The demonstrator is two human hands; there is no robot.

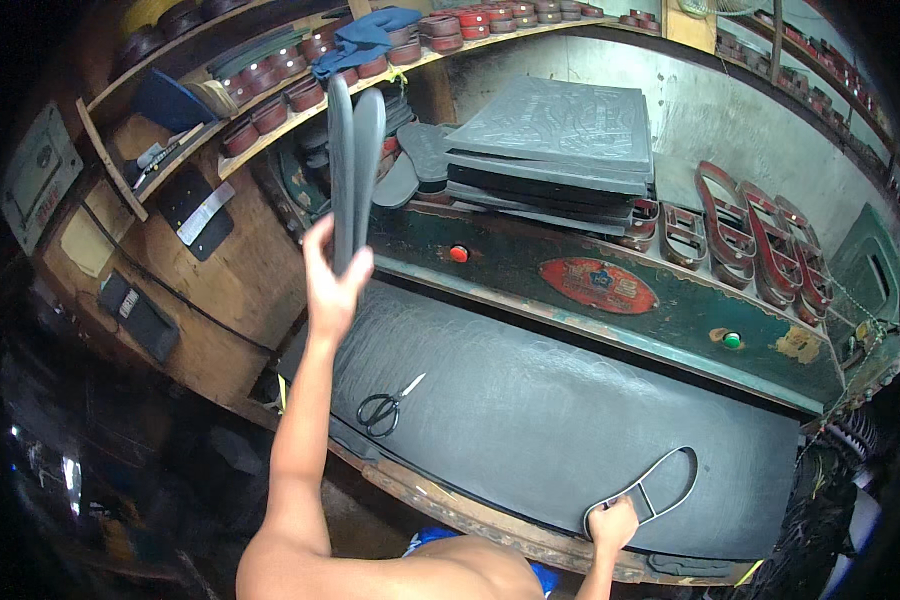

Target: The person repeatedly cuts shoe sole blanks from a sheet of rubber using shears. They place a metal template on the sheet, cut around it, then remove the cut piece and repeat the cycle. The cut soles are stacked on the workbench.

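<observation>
Raised at the left, my left hand (336,275) pinches several grey sole-shaped pieces (358,170) at their lower end, thumb on one side and fingers on the other. The pieces stand almost upright and fan slightly apart at the top. At the lower right, my right hand (614,522) is closed around the near end of a sole-shaped cutting die (684,478), a thin metal outline with a crossbar. That die rests on the dark grey pad (530,400) of the press. Black-handled scissors (383,410) lie on the pad's left part.
Behind the pad runs the green press beam (510,262) with a red button (459,254) and a green button (732,340). On it stand stacked grey sheets (550,130) and several cutting dies (760,240). Shelves (300,115) of dies line the back left.
</observation>
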